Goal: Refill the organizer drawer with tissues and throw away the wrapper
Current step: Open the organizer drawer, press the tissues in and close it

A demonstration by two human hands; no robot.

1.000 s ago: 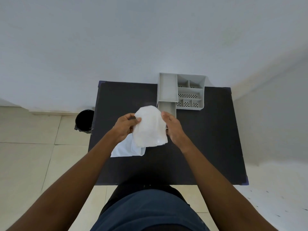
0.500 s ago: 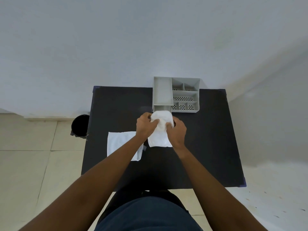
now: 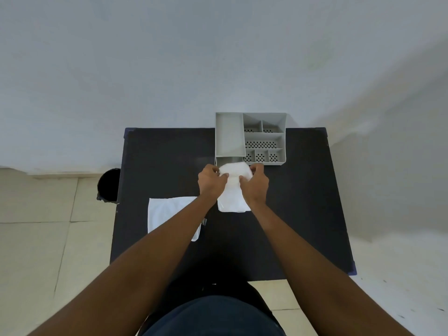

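Head view, looking down over both forearms. Fingers [image 3: 224, 175] of the left hand [image 3: 211, 183] curled onto the left side of the tissues [image 3: 234, 174], pinching the white stack near its far end. Fingers [image 3: 253, 168] of the right hand [image 3: 254, 184] closed on the opposite side, so the stack held between the two hands, thumbs pressed into its middle. Far end of the tissues bunched and rounded, sitting at the mouth of the pulled-out drawer [image 3: 219, 161]; how far inside, cannot tell. Near end of the stack flat and spread on the dark surface [image 3: 169, 154], showing between the wrists. Drawer projecting from the lower left of the grey organizer [image 3: 264, 138], which stands at the far edge of the surface against the pale wall; one long open tray on its left, smaller perforated compartments on its right. Wrapper [image 3: 169, 214], white and flattened, lying on the surface to the left of the hands, partly under the left forearm, apart from the tissues. Black bin [image 3: 108, 185] on the tiled floor just beyond the left edge of the surface.
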